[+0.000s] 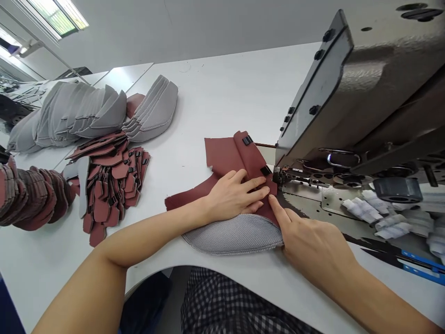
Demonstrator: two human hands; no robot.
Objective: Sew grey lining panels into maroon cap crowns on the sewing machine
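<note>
A dark red leather-like piece (222, 155) lies at the sewing machine (347, 106), its right edge under the needle area. Two small black tabs (247, 140) sit along its folded strip. Joined to its near side is a grey mesh panel (232, 234) with a curved edge. My left hand (236, 195) rests on the red piece, fingers stretched toward the needle. At the right end of the mesh panel, my right hand (309, 234) pinches the layered edge, index finger pointing at the needle. Its thumb is hidden.
Grey stitched panels (86, 111) stand stacked at the left back. Nearer are a heap of red pieces with black tabs (107, 185) and a stack of rounded red pieces (34, 197). White rolled strips (392, 213) and blue-handled scissors (417, 266) lie at the right.
</note>
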